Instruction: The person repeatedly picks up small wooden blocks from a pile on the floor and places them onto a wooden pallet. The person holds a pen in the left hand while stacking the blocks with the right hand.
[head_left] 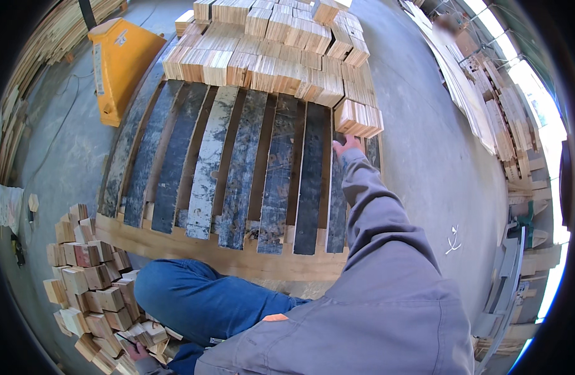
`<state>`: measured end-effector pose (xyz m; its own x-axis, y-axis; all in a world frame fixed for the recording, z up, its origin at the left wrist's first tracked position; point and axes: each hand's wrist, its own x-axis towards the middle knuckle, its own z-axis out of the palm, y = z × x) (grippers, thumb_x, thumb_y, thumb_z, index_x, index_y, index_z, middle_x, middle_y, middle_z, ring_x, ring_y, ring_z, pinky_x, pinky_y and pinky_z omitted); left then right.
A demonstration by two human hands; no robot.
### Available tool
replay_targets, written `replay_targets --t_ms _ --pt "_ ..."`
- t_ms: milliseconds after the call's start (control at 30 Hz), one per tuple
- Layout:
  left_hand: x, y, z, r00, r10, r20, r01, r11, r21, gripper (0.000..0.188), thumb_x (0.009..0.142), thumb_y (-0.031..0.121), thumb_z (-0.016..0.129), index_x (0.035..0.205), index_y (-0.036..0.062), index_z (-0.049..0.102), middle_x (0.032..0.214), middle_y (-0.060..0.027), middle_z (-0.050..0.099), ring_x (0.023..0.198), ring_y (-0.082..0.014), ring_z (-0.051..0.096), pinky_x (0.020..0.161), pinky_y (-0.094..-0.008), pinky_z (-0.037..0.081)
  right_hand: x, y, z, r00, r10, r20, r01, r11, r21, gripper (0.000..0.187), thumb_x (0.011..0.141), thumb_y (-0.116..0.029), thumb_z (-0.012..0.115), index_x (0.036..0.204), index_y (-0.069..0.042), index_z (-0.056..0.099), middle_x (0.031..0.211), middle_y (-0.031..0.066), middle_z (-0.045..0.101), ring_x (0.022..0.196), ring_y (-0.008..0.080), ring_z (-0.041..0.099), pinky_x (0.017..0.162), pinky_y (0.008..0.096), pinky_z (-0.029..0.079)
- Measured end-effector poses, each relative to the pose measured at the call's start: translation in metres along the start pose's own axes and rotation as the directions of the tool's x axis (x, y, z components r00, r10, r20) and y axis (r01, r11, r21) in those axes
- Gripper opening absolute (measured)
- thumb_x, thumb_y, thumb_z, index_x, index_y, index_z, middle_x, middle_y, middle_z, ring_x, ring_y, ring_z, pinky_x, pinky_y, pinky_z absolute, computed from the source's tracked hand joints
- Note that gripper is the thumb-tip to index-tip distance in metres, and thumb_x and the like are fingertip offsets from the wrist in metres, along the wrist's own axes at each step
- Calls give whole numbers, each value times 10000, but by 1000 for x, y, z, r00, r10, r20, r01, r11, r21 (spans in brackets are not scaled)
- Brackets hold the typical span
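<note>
At the near right corner of the stacked wooden blocks [256, 72], my right hand [348, 145] reaches out with the thumb apart. Its fingertips touch the near side of a striped, layered wooden block [358, 119]; some fingers are partly hidden there. The stack covers the far end of a slatted wooden pallet [203, 169] with worn, dark slats. Low on the left, beside my bent knee, my left hand [137, 352] is closed around a thin dark pen-like stick [125, 340]. It is close to a heap of loose wooden blocks [93, 284].
A yellow metal housing [121, 69] stands at the pallet's far left. Long boards [40, 40] are piled behind it. On the right are sheets [453, 81] and stacked pallets [503, 115]. A grey metal frame [503, 300] stands near right. Concrete floor [425, 156] runs alongside.
</note>
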<state>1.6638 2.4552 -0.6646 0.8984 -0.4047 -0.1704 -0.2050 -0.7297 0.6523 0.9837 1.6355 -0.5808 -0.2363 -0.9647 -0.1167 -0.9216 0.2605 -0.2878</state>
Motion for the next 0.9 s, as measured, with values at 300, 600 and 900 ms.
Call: replay_targets --t_ms 300,600,900 --pt "-16 13 -3 999 29 -27 -30 999 -14 157 958 141 574 1061 28 611 770 -53 609 620 -131 572 525 -281 470 -3 -14 -6 997 71 40 -64 986 -153 873 825 -523 715 1483 -27 427 1436 259 518 1337 404 495 1133 426 392" --pt "-17 58 6 998 -19 62 24 996 -88 182 986 158 566 1097 16 591 765 -58 618 616 -133 567 562 -280 479 19 -17 -16 998 -64 6 64 990 -124 922 828 -484 744 1535 -52 340 1484 236 482 1361 393 480 1136 443 384" --pt "-92 115 -44 984 -177 5 171 960 221 324 950 308 611 1133 51 686 1061 -180 705 980 -351 667 861 -455 537 -8 -94 45 961 -215 174 242 958 -152 861 762 -559 742 1393 -4 553 1372 236 589 1287 387 549 1077 466 445"
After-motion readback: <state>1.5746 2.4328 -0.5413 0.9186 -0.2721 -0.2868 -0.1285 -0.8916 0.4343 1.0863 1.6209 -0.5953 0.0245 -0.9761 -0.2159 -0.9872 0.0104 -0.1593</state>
